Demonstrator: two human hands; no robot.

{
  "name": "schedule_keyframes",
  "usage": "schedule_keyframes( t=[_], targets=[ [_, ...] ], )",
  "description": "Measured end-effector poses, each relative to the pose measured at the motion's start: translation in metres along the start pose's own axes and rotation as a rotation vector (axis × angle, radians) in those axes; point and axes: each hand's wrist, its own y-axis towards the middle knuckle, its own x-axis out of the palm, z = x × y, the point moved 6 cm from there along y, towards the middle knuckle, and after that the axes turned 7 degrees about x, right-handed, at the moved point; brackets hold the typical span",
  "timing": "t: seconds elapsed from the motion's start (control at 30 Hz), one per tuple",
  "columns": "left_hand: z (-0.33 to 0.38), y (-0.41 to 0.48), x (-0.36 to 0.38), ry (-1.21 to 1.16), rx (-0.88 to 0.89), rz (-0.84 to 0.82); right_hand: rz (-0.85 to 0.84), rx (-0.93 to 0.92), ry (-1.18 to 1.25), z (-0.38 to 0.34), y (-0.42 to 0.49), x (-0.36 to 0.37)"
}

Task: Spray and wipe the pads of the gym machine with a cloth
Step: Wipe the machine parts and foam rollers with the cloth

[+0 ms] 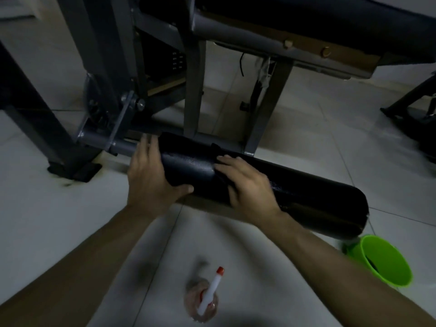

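Head view, dim room, pale tiled floor point(70, 232). A long black roller pad point(306, 194) of the gym machine runs from centre left down toward the lower right, mounted on a grey steel bar point(99, 140) that joins the machine's grey frame point(193, 90). The pad's surface shows a wet sheen between the two hands. Left hand point(147, 175) sits at the pad's inner end, beside the bare bar: fingers point(147, 147) wrapped over the end, thumb curled underneath, gripping the pad. Right hand point(247, 182) lies palm-down on top of the pad near its middle, fingers flat and spread, pressing a dark cloth point(218, 149) against it; the cloth is nearly the same colour as the pad, so only its folded edge shows beyond the fingertips. Above, the underside of a dark padded seat point(330, 27) with a brown board and bolts. On the floor in front of the person, a spray bottle point(205, 300) stands near the bottom edge, white nozzle with a red tip, reddish liquid inside, blurred. A bright green bucket point(387, 263) stands on the tiles just beside the pad's outer end.
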Motion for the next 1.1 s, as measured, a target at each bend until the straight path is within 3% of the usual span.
schedule_keyframes(
  t=[0.1,0.2,0.4,0.53,0.63,0.73,0.9,1.0,1.1],
  targets=[
    [-0.03,0.0,0.002,-0.297,-0.135,0.0,0.067,0.136,-0.02,0.037,-0.028,-0.031],
    [-0.035,-0.005,0.003,-0.388,-0.191,0.032,0.089,0.217,-0.02,0.038,-0.033,-0.031],
    [-0.033,-0.007,0.002,-0.441,-0.195,0.068,-0.02,0.033,0.051,-0.049,0.049,0.047],
    [-0.026,-0.007,-0.009,-0.612,-0.016,0.066,-0.12,0.036,0.137,-0.104,0.1,0.086],
    [-0.026,-0.009,-0.015,-0.62,-0.007,0.082,-0.173,-0.042,0.126,-0.101,0.098,0.075],
    [-0.041,-0.01,-0.009,-0.567,-0.128,0.061,-0.168,-0.105,0.051,-0.062,0.064,0.041],
    [-0.046,-0.004,-0.007,-0.522,-0.16,0.047,0.005,0.093,0.021,-0.009,0.029,-0.002],
    [-0.046,-0.003,-0.007,-0.553,-0.174,0.033,-0.015,0.084,0.075,-0.046,0.06,0.032],
    [-0.037,0.002,-0.007,-0.751,-0.061,0.018,-0.09,0.047,0.129,-0.097,0.101,0.08]
  ],
)
